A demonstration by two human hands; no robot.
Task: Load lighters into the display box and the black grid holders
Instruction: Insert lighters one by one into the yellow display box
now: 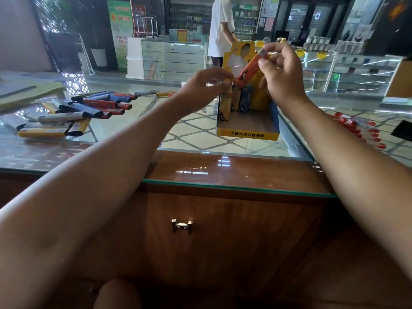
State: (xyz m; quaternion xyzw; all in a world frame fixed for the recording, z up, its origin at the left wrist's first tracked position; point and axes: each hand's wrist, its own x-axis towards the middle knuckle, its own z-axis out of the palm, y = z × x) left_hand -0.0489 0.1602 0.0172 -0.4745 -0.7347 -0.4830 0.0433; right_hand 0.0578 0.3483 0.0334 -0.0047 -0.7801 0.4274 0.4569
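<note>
Two bare hands meet in mid-air above a yellow cardboard display box (pixel 247 133), both on one slim orange lighter (pixel 248 67) w/ a dark print. The lighter is tilted, top end up & to the right. The right hand (pixel 282 74) grips its upper part betw. thumb and curled fingers. The left hand (pixel 208 86) pinches its lower end w/ thumb and fingertips. The lighter hangs just over the back of the box, not yet inside it.

The box stands near the middle of a glass surface (pixel 196 132), w/ a tall printed card rising at its back. A few upright lighters (pixel 237 101), tan and dark blue, stand in its back row.

On the glass to the left lies a heap of loose lighters (pixel 89 108) in blue, red, silver & yellow, well apart from the box. To the right lies a row of red lighters (pixel 356 128). Below the glass is a brown wooden drawer front (pixel 223 241) w/ a small metal handle (pixel 181 226). In the bkgd, a person in a white shirt (pixel 220 25) stands by shop counters.
</note>
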